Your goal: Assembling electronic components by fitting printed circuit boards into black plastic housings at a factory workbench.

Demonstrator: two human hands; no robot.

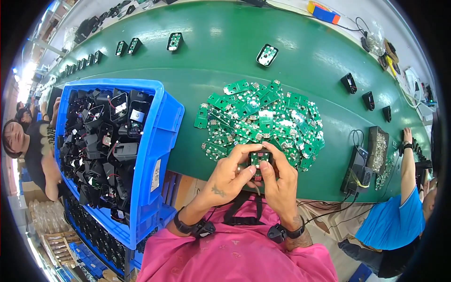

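Close to my body, at the table's front edge, both hands grip one small black plastic housing point(253, 156). Inside it sits a green circuit board point(260, 158). My left hand point(226, 173) closes around the housing's left side, its thumb pressed on top. From the right, my right hand point(283, 181) holds it the same way, with the thumb on the board. The fingertips meet near the housing's far end, and its underside is hidden. Just beyond my fingers spreads a heap of loose green circuit boards point(265, 120).
A blue crate point(157, 122) full of black housings stands at my left. Housings with boards point(174, 41) are spaced along the green table point(211, 56). On the right are a black power unit point(357, 171) and a co-worker's arm point(408, 167). Another person point(35, 150) is at far left.
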